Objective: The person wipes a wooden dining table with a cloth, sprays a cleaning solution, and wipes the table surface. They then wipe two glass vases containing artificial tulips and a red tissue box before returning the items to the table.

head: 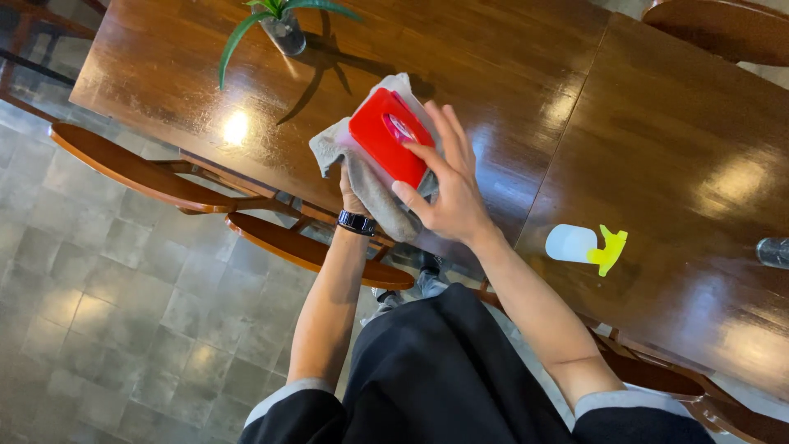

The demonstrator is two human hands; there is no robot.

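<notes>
A red rectangular box (385, 136) is held up above the edge of a glossy brown wooden table (509, 74). My right hand (448, 185) grips the box from the right, fingers spread across its side. My left hand (352, 197), with a dark watch on the wrist, is mostly hidden under a grey cloth (370, 185) that wraps the box's lower and left sides. The cloth hangs down below the box.
A white spray bottle with a yellow trigger (585, 246) lies on the table to the right. A small potted green plant (281, 25) stands at the far edge. Wooden chairs (312, 247) sit below the table over a grey tiled floor.
</notes>
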